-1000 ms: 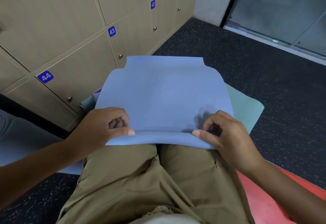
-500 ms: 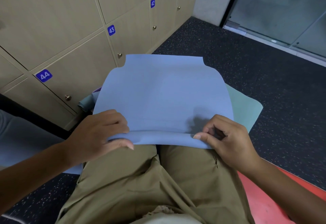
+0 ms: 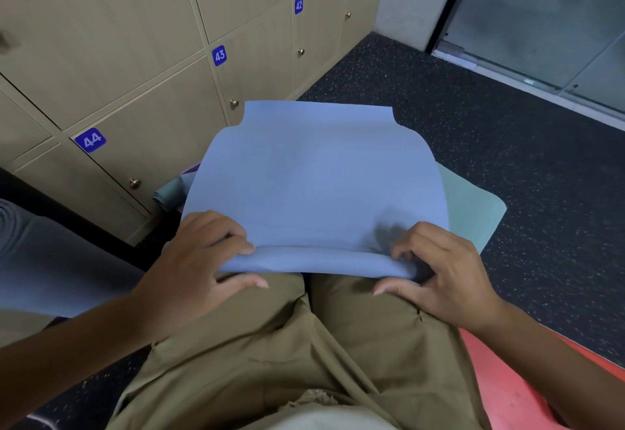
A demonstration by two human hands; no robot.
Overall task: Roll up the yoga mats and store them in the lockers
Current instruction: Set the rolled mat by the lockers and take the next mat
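Nearest, khaki trousers [image 3: 270, 345] of the kneeling person, filling the lower middle of the view. A red mat [image 3: 514, 392] under the right forearm, at the lower right corner. Just ahead of the knees, the near edge of the blue yoga mat [image 3: 314, 186], turned over into a thin first roll. Left hand [image 3: 199, 260] clamped on the left end of this roll, fingers curled over the top, thumb below it. Right hand [image 3: 443, 270] clamped on the right end in the same way, fingertips on top of the roll, thumb pointing inward under it. Rest of the blue yoga mat flat on the dark speckled floor [image 3: 507, 159], stretching away from the person. Under it a pale green mat [image 3: 473, 213], showing out at the right side and a little at the left. At the left, beige lockers [image 3: 135, 57] with doors closed, blue number plates 44, 43, 42 and 41. Farthest, a glass door [image 3: 541, 13] at the upper right.
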